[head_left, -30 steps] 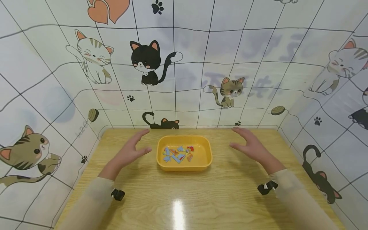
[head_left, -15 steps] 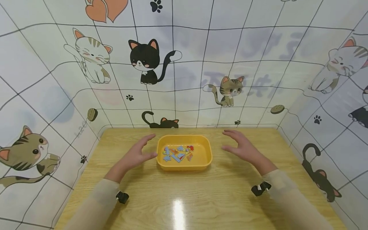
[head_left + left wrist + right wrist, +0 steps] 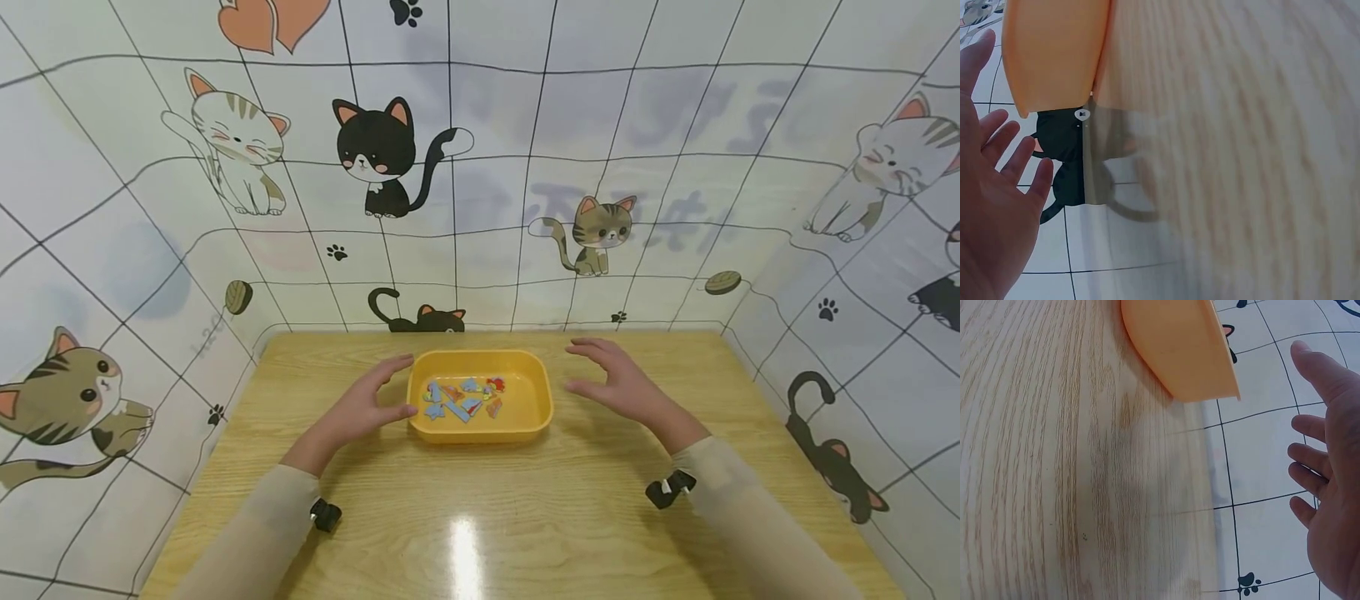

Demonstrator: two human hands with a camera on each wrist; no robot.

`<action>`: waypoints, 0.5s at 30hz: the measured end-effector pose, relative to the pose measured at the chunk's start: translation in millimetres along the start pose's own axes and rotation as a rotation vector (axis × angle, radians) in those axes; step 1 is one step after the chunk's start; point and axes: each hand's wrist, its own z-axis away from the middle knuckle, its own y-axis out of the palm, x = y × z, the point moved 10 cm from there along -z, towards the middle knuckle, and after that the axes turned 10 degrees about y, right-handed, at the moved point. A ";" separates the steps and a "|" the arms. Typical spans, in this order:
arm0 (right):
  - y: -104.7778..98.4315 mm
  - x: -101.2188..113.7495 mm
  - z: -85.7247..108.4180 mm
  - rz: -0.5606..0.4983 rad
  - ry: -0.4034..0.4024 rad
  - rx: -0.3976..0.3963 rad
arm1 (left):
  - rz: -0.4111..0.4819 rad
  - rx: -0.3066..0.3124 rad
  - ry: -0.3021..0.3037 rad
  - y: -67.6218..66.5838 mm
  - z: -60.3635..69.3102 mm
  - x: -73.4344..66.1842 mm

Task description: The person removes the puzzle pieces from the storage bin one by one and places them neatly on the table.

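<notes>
A yellow tray sits on the wooden table, with several small flat pieces in blue, orange and red lying in its left and middle part. My left hand is at the tray's left end, thumb and fingers spread apart; in the head view its thumb tip meets the rim, but I cannot tell whether it touches. To the right of the tray is my right hand, fingers relaxed and thumb apart, with a small gap to the rim. Both wrist views show a hand with nothing in it, beside the tray's outer wall.
The light wooden table runs back to a wall covering printed with cats and grid lines, which also closes in both sides. A black wrist camera is on the left sleeve and another camera on the right.
Both hands have moved inward toward the tray, the left rightward to its rim and the right leftward. The tray and its pieces have stayed put on the table.
</notes>
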 end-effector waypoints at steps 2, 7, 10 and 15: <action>0.8 1.3 -1.1 0.006 -0.003 0.002 | 0.002 0.003 0.000 1.0 -0.5 1.7; 2.0 5.9 -3.9 0.009 -0.020 -0.006 | -0.001 0.014 -0.006 3.2 -0.3 5.6; 3.1 10.2 -5.8 0.001 -0.033 -0.011 | -0.018 0.022 -0.010 4.2 0.4 8.3; 9.0 19.8 -9.3 0.010 -0.049 -0.009 | -0.037 0.036 -0.026 5.2 1.6 11.7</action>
